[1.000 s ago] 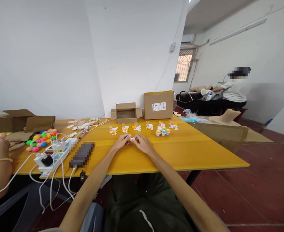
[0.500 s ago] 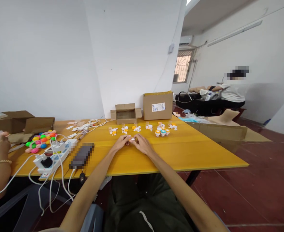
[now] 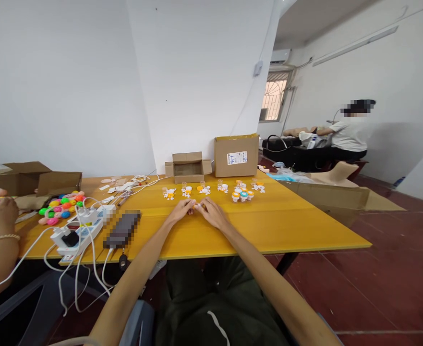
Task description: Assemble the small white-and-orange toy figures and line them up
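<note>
My left hand [image 3: 181, 211] and my right hand [image 3: 213, 213] meet over the yellow table [image 3: 269, 226], fingers closed around a small white plastic piece [image 3: 197, 205]. Fingertips cover most of it, so its exact kind does not show. Just beyond my hands lie small piles of white and orange plastic parts [image 3: 168, 194] in a row, with clear cups [image 3: 203, 184] beside several of them. To the right of my fingers stand several small white containers with orange or teal tops [image 3: 243, 196], grouped closely together.
An open carton [image 3: 188, 173] and a taller box [image 3: 236, 161] stand at the back. On the left are a power strip [image 3: 98, 226] with cables, a phone [image 3: 123, 229], colourful balls [image 3: 65, 206] and a co-worker's hand [image 3: 0, 214]. Another person [image 3: 351, 129] sits far right.
My hands stay together in the same place; the fingers shift slightly around the small white piece. The co-worker's hand at the left moves a little. The view tilts slightly.
</note>
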Available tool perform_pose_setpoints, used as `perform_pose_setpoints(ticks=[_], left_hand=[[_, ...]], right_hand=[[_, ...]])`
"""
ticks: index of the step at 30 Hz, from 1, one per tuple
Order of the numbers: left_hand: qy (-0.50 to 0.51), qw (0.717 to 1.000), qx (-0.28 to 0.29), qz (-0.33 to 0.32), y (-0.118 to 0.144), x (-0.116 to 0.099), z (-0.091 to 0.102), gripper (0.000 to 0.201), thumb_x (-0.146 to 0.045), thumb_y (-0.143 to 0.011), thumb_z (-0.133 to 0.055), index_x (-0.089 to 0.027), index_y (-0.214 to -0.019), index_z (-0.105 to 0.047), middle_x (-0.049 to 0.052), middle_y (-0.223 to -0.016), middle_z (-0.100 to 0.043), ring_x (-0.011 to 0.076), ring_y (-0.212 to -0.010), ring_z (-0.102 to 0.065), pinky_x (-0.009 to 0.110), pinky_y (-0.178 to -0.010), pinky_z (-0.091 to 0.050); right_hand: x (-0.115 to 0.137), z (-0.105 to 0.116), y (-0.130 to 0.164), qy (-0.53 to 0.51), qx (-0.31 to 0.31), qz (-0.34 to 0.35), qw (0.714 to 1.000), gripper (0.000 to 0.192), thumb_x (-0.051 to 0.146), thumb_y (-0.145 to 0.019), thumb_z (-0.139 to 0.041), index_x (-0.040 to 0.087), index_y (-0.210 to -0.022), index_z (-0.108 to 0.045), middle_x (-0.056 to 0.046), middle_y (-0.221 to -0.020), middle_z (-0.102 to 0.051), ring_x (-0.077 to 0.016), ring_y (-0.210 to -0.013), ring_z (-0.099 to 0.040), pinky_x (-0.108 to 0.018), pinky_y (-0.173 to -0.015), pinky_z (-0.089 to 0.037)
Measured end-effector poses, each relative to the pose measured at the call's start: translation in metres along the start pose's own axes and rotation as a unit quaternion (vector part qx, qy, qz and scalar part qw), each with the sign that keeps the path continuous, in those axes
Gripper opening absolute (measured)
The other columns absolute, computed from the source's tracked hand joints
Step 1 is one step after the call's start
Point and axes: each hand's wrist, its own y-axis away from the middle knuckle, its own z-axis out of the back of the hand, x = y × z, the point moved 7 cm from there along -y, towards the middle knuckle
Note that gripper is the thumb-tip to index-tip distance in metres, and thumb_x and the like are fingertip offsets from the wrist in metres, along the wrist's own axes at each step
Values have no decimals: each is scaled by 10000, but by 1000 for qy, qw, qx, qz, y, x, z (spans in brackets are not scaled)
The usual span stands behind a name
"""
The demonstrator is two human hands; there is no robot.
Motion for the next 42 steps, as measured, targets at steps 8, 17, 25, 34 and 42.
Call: perform_pose_setpoints(ticks=[8, 17, 25, 34, 42], left_hand=[[-1, 1000, 0, 0, -1, 3, 1, 486, -645, -800, -627, -161, -773, -661, -29, -582, -566, 115, -560, -535, 236, -566, -425], [7, 1000, 12, -21, 0, -5, -2, 539, -707, -758, -623, -169, -729, -634, -42, -569, -534, 110, -549, -505, 244, -569, -423], [-3, 999, 31, -23, 1, -5, -6, 514, -673, -745, -672, -160, -781, -670, -17, -623, -605, 125, -601, -562, 254, -605, -451], [24, 1000, 15, 2, 2, -1, -4, 482, -608, -705, -757, -168, -868, -649, 4, -688, -670, 131, -632, -611, 256, -629, -470], [7, 1000, 9, 1, 1, -6, -3, 544, -722, -775, -596, -181, -727, -603, -8, -589, -622, 118, -560, -561, 244, -575, -435]], right_hand=[[0, 0, 0, 5, 9, -7, 1000, 220, 466, -905, -583, 248, -906, -611, -18, -939, -639, -181, -752, -595, -281, -652, -402], [0, 1, 1, -30, -6, 16, 999, 223, 462, -857, -642, 254, -923, -595, -16, -929, -652, -194, -762, -605, -292, -654, -414], [0, 0, 1, -93, -7, 36, 995, 172, 345, -819, -676, 254, -926, -576, -17, -929, -670, -206, -812, -622, -310, -706, -455], [5, 3, 0, -149, -27, 88, 985, 110, 243, -803, -639, 248, -884, -565, -14, -934, -646, -186, -823, -598, -300, -742, -480], [0, 3, -2, -186, -43, 73, 979, 106, 278, -800, -639, 253, -866, -560, -9, -886, -652, -188, -814, -607, -311, -747, -496]])
